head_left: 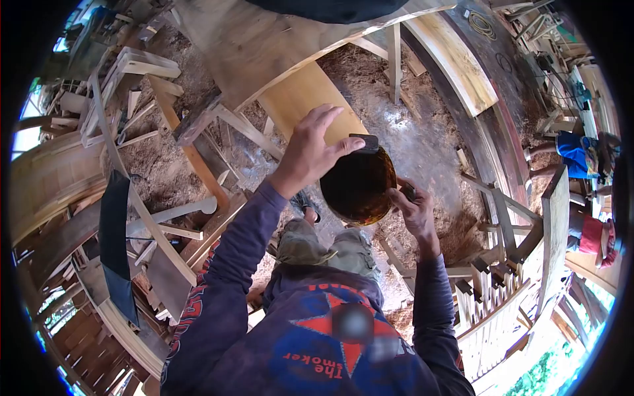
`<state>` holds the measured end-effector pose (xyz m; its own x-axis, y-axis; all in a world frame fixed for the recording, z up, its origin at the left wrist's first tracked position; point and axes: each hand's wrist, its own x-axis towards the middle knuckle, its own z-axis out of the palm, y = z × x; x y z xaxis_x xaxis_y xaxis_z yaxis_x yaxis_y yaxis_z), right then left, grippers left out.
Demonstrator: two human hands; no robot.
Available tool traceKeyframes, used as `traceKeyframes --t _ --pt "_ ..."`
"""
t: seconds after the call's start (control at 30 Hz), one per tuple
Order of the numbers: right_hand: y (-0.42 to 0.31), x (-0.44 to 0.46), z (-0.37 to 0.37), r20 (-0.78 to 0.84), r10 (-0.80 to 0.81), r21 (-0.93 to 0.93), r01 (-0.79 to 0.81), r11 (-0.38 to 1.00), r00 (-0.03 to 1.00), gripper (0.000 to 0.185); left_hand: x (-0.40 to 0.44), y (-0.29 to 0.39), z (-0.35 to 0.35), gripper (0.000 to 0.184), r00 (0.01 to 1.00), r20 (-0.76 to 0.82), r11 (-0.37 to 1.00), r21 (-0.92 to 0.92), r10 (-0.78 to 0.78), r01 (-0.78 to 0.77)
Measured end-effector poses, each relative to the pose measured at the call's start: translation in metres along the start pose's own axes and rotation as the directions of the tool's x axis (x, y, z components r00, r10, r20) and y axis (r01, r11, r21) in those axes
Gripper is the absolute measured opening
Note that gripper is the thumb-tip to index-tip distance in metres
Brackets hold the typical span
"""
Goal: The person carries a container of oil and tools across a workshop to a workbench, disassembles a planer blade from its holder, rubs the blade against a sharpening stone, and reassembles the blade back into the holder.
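Note:
In front of my thighs is a round pot with a very dark inside and a brown, stained rim. My right hand is closed around a dark grip at its right side. My left hand is at the upper left of the pot, its fingers stretched out and apart from the thumb. That thumb touches a small dark block at the rim; I cannot tell whether the block is a handle or a separate piece. The pot's underside is hidden.
Ahead, a wide wooden tabletop bears a dark round object. A light board slants down below its edge. Long planks lie to the right, a wooden frame stands left, and people are at far right.

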<state>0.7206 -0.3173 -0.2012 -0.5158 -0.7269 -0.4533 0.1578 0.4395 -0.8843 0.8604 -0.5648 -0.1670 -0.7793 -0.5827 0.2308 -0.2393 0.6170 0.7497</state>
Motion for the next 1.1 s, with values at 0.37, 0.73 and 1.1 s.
traceKeyframes --t 0.37,0.73,1.1 --pt "-0.010 -0.006 0.001 -0.031 -0.050 -0.058 0.048 0.997 0.998 0.041 -0.051 0.029 0.044 0.026 0.495 0.856 0.964 0.238 -0.151 -0.117" --pt "-0.001 0.001 -0.007 0.079 -0.151 -0.168 0.162 0.972 0.985 0.037 -0.058 0.016 0.125 0.021 0.659 0.727 0.884 0.421 -0.194 -0.204" --pt "0.001 0.004 -0.010 0.087 -0.165 -0.225 0.181 0.957 0.982 0.028 -0.059 0.027 0.110 0.019 0.813 0.565 0.813 0.535 -0.142 -0.230"
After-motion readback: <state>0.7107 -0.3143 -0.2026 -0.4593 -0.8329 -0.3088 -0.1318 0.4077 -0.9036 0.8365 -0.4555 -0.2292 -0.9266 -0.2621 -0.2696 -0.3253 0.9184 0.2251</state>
